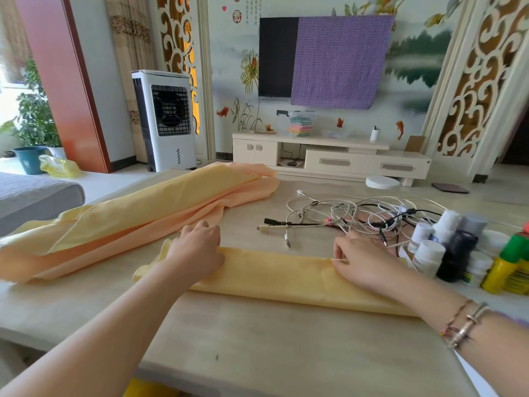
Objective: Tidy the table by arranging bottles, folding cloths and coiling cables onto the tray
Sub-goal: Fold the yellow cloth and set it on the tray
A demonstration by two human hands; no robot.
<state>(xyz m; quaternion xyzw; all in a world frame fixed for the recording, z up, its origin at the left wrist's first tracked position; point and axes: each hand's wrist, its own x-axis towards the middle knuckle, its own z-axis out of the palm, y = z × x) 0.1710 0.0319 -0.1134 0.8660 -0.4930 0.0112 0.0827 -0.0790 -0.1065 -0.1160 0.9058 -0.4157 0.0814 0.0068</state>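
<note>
From my remote seat I see the folded yellow cloth [274,275] lying as a long strip across the near part of the table [257,348], with both hands on its far edge. My left hand [197,250] lies on the strip's left end, fingers curled over the fold so their tips are hidden; it seems to grip the cloth, though I cannot see under the knuckles. My right hand [363,265] pinches the top edge near the right end between thumb and forefinger, the other fingers bent. A bracelet [463,325] sits on that wrist.

A second, larger peach cloth [137,213] lies bunched beyond the left hand, its left end cut off by the frame edge. Right of it sprawls a tangle of white and black cables [352,216]; how many there are I cannot tell. The bottles [452,250] crowd the table's right edge: white-capped ones, a dark one, and a yellow-green bottle [509,267] partly out of frame. Their labels are too blurred to read. No tray is identifiable.

Red characters on the far wall [237,15] are too small to make out.
</note>
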